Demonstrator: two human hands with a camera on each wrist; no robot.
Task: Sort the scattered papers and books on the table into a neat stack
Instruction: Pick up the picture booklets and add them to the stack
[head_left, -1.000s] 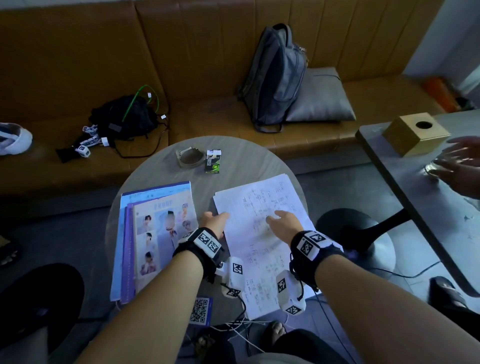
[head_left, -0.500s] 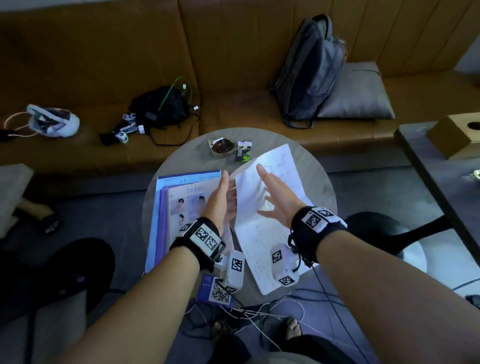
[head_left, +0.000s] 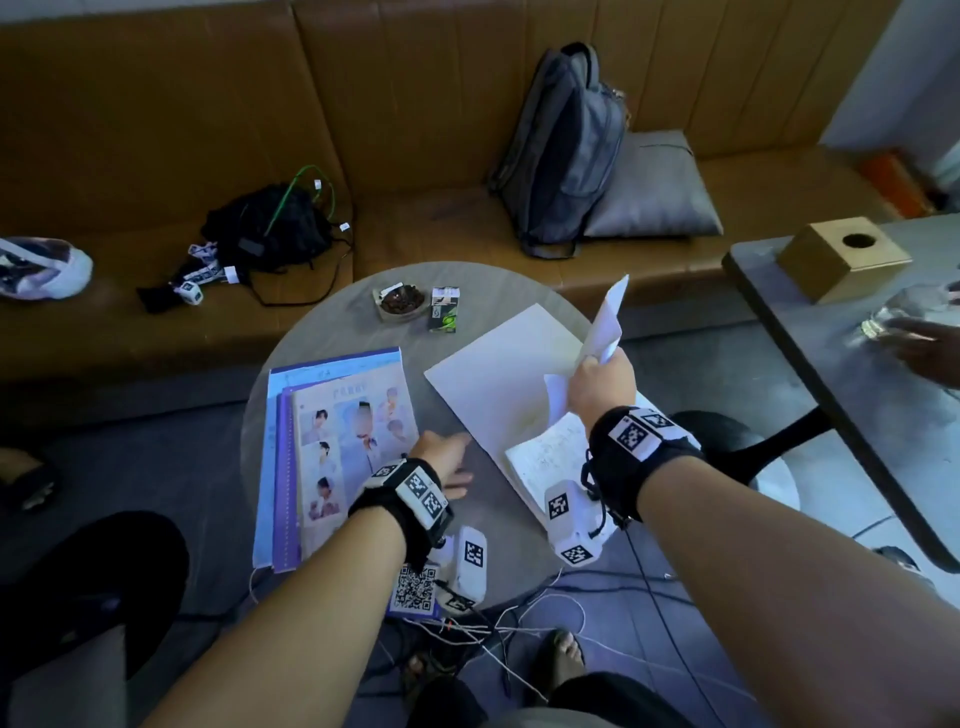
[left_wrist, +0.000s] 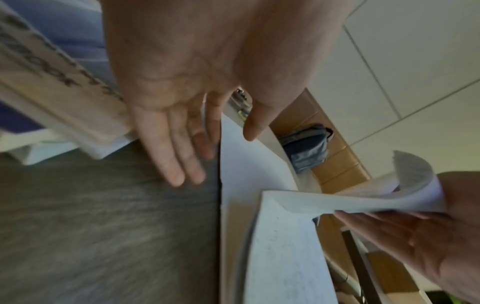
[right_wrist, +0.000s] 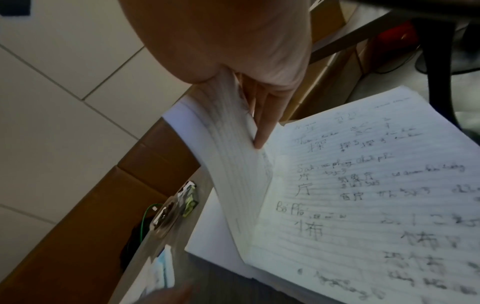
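An open notebook with handwritten white pages lies on the right half of the round grey table. My right hand grips a bundle of its pages and holds them lifted and curled above the book; the right wrist view shows my fingers behind the raised pages. My left hand lies flat on the bare table with straight fingers, between the notebook's left edge and the stack of books. That stack has a photo magazine on top of purple and blue covers.
An ashtray and a small box sit at the table's far edge, a QR card at its near edge. Behind is a brown bench with a backpack and cushion. Another person's hand rests on the second table.
Both hands lay on the notebook's written page before. My right hand has since taken hold of a bundle of pages and raised it, and my left hand has slid off onto the table.
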